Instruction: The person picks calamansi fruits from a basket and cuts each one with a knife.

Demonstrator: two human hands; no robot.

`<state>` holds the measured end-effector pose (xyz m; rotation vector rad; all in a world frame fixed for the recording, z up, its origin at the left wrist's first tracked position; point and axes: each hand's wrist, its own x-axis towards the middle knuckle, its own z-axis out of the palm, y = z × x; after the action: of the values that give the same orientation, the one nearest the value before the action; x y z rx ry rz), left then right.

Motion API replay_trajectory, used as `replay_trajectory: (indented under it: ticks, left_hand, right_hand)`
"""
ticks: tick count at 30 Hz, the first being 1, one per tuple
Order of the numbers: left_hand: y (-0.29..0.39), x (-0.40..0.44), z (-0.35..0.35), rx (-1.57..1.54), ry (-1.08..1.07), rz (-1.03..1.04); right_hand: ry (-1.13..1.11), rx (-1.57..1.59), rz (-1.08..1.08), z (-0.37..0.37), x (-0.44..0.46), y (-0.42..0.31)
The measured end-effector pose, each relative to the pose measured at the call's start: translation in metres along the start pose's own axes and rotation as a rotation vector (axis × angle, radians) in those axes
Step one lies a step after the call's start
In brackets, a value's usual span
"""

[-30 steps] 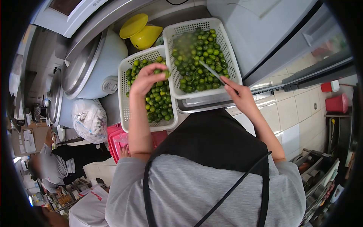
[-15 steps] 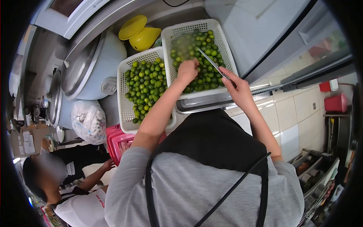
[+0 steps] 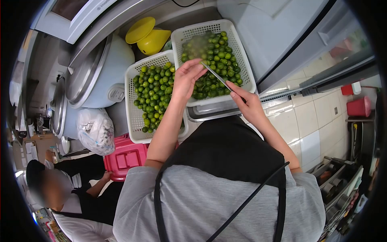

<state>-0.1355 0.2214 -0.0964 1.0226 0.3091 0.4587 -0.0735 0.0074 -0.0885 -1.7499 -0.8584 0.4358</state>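
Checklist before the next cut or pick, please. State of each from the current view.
1. Knife gripped by its handle in the right hand: ok.
2. Left hand clear of the blade: not ok, fingertips look right by the tip.
3. Fruit pinched in the left fingers: cannot tell, too small.
4. Green fruit inside the left basket: ok.
5. Co-worker's hand away from the blade: ok, it is by the pink plastic piece.

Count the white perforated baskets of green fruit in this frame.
2. The right-hand basket lies beneath the knife; the left-hand basket is beside it, partly covered by the left arm. Any stacked underneath would be hidden.
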Motion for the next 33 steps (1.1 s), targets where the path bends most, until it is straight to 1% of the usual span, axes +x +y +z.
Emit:
replay_trajectory:
  ticks: [2, 5, 7, 8, 9, 11, 14, 16, 18, 22, 24, 25, 27, 28, 29, 30, 31, 32, 33]
  left_hand:
    - [-0.001, 0.000, 0.000, 0.027, 0.007, 0.027]
    - [-0.005, -0.001, 0.003, 0.068, 0.046, 0.049]
    - [-0.008, -0.008, 0.009, 0.149, -0.041, 0.000]
    - [-0.010, -0.012, 0.014, 0.186, -0.056, -0.045]
    - [-0.013, -0.017, 0.020, 0.254, -0.115, -0.046]
    - [-0.016, -0.018, 0.025, 0.208, -0.111, -0.026]
    - [-0.005, -0.005, 0.013, 0.210, 0.083, 0.053]
    - [-0.002, 0.003, 0.004, 0.220, 0.094, 0.095]
    - [0.002, 0.003, 0.004, 0.226, 0.106, 0.145]
    - [-0.009, 0.002, 0.010, 0.230, 0.092, 0.135]
    - [-0.014, -0.005, 0.017, 0.289, 0.010, 0.086]
    - [-0.015, -0.004, 0.017, 0.289, 0.008, 0.084]
    - [-0.015, -0.003, 0.015, 0.166, -0.014, 0.038]
    - [-0.012, -0.003, 0.015, 0.165, -0.012, 0.038]
    - [-0.007, -0.004, 0.015, 0.052, 0.001, -0.039]
    - [-0.003, -0.004, 0.013, -0.061, 0.014, -0.115]
    - [-0.002, -0.002, 0.006, -0.062, 0.018, -0.115]
    - [-0.002, 0.002, -0.004, -0.125, 0.027, -0.111]
    - [0.001, 0.004, -0.014, -0.188, 0.035, -0.106]
  right_hand:
    - [0.015, 0.000, -0.033, 0.001, 0.001, -0.001]
    - [0.014, -0.033, 0.003, 0.002, 0.004, -0.005]
    - [0.065, -0.070, -0.028, 0.003, 0.011, -0.005]
    - [0.067, -0.069, -0.026, 0.003, 0.016, -0.002]
    - [0.074, -0.083, 0.000, 0.003, 0.022, 0.003]
    - [0.078, -0.096, 0.022, 0.001, 0.024, 0.005]
    - [0.032, -0.040, 0.017, 0.001, 0.014, 0.000]
    - [0.014, -0.008, -0.072, 0.003, 0.004, -0.001]
    - [0.010, -0.008, -0.060, 0.004, 0.003, -0.003]
    - [0.002, -0.010, -0.003, 0.003, 0.011, -0.007]
    - [0.013, -0.010, -0.012, 0.005, 0.021, -0.005]
    - [0.023, -0.011, -0.024, 0.006, 0.024, -0.004]
    - [0.015, -0.036, -0.005, 0.008, 0.025, -0.001]
    - [0.008, -0.048, 0.004, 0.008, 0.025, 0.000]
    - [0.000, -0.061, 0.013, 0.009, 0.025, 0.000]
    - [0.031, -0.040, -0.050, 0.010, 0.023, 0.000]
    - [0.062, -0.018, -0.113, 0.010, 0.021, 0.000]
    - [0.058, -0.018, -0.113, 0.008, 0.018, 0.000]
    - [-0.006, -0.059, -0.016, 0.004, 0.016, -0.001]
